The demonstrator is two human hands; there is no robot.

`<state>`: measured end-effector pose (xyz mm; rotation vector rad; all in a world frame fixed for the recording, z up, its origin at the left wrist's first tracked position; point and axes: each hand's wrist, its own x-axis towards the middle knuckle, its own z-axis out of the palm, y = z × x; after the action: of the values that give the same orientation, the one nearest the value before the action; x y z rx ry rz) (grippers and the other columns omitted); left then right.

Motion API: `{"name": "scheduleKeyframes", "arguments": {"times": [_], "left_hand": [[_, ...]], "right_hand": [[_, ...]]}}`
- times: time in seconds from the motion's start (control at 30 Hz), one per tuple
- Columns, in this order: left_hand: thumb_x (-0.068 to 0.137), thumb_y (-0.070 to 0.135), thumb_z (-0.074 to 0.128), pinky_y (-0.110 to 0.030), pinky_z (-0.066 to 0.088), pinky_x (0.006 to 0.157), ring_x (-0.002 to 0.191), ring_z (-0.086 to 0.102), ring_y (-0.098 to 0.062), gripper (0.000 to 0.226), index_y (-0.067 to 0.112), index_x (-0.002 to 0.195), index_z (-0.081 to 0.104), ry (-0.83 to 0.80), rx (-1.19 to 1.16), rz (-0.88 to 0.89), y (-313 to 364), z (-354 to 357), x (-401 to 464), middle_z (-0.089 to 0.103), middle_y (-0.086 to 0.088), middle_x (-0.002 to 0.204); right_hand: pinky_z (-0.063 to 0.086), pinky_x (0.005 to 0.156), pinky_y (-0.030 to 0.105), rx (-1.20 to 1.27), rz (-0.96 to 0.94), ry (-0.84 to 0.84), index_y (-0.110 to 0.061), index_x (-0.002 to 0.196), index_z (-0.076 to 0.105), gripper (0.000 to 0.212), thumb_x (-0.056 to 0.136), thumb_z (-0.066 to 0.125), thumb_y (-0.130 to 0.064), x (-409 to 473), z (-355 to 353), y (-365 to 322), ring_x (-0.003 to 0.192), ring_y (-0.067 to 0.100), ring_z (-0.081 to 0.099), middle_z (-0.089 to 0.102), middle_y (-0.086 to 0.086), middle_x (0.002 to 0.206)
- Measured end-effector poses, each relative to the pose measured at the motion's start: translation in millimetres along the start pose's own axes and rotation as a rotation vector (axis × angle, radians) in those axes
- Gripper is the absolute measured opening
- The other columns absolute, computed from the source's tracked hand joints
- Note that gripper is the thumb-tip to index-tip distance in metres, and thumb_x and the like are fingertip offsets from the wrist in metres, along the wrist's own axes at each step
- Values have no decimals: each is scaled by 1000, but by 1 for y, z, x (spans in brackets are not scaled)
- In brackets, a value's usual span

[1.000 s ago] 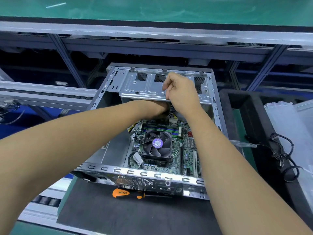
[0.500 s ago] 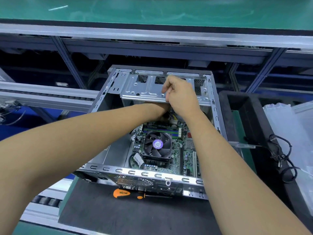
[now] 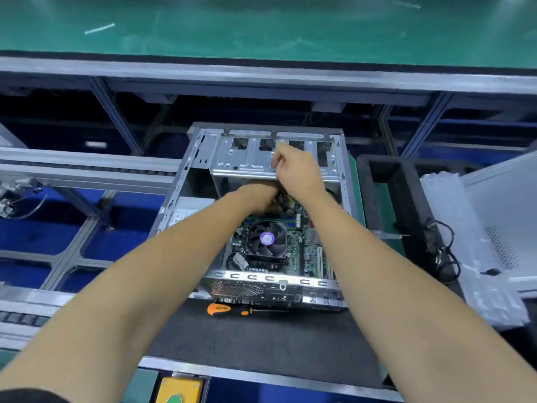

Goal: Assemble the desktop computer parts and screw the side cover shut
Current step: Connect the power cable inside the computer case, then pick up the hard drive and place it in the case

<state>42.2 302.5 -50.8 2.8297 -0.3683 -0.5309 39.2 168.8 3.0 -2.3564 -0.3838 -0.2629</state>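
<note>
The open computer case [image 3: 261,277] lies on a black mat [image 3: 261,338], showing the motherboard [image 3: 308,254] and the CPU fan [image 3: 266,239]. A metal drive cage [image 3: 247,158] spans the case's far end. My right hand [image 3: 299,173] grips the cage's near edge with curled fingers. My left hand [image 3: 258,196] reaches under that edge, beside yellow and black wires; its fingers are hidden. The white side cover [image 3: 499,216] lies off to the right.
An orange-handled screwdriver [image 3: 220,309] lies on the mat against the case's near wall. Right of the case stands a black foam tray [image 3: 386,181] with black cables [image 3: 444,251]. Conveyor rails [image 3: 87,170] run on the left. A yellow button box [image 3: 177,388] sits at the bench's near edge.
Both hands stay at the drive cage's near edge, barely shifted. The view has drifted, so the case sits a little lower in the frame.
</note>
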Motion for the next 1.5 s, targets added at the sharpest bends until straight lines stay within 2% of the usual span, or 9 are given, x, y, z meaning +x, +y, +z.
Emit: {"name": "scheduleKeyframes", "arguments": {"times": [0.13,0.3,0.43,0.63,0.73,0.87,1.07,1.37,1.5], "left_hand": [[96,42,64,-34,41,79,107,62,-32,40,12,121,55,46,44,79,15,-15,-21,66,-10,115],[93,50,66,-44,42,98,117,47,-33,59,14,136,49,106,-10,105,6,-22,-65,53,-15,125],[80,68,71,-41,47,93,118,46,-22,77,21,137,48,-80,67,199,1,-19,-103,52,-4,128],[70,51,87,-38,49,98,119,59,-23,76,23,135,58,-6,24,129,13,-13,-115,62,1,132],[77,48,84,-39,49,99,119,59,-25,72,20,136,55,-34,27,114,19,-20,-124,63,-1,133],[94,40,68,-34,50,90,113,62,-21,37,22,125,61,-6,-7,128,38,-33,-130,66,2,124],[96,36,64,-28,44,77,88,55,-9,3,34,98,66,283,-141,157,102,-57,-122,64,19,90],[95,46,59,-39,42,90,105,50,-22,20,31,107,65,279,226,334,238,-22,-92,63,4,102],[97,43,58,-39,41,90,109,51,-23,22,28,112,63,238,301,342,270,0,-80,64,2,108]], "right_hand": [[54,75,46,-22,42,-184,-21,82,58,31,90,38,1,8,-13,-8,82,27,62,68,2,88],[53,74,45,-111,46,-292,-18,88,53,25,94,37,1,3,-20,-19,84,30,59,67,10,90],[49,73,40,-101,69,-360,-13,95,54,24,98,35,1,0,-31,-27,82,31,58,67,15,96],[40,78,34,-80,73,-449,0,114,56,23,101,37,2,-4,-43,-37,93,26,51,58,12,106],[45,94,40,-38,112,-474,-4,117,57,31,90,51,10,-19,-49,-44,110,29,47,48,14,119],[43,104,42,145,147,-393,-9,116,57,34,91,49,11,-48,-75,-40,121,27,45,43,12,127],[32,85,33,73,92,-316,-17,98,56,31,86,46,10,-84,-147,13,105,23,36,46,4,104],[36,91,30,-3,440,-161,-6,105,65,31,82,54,13,-185,-229,145,111,34,49,58,17,115],[28,89,30,-160,613,-131,-15,120,59,32,89,63,-7,-223,-239,191,118,34,39,45,14,127]]}}
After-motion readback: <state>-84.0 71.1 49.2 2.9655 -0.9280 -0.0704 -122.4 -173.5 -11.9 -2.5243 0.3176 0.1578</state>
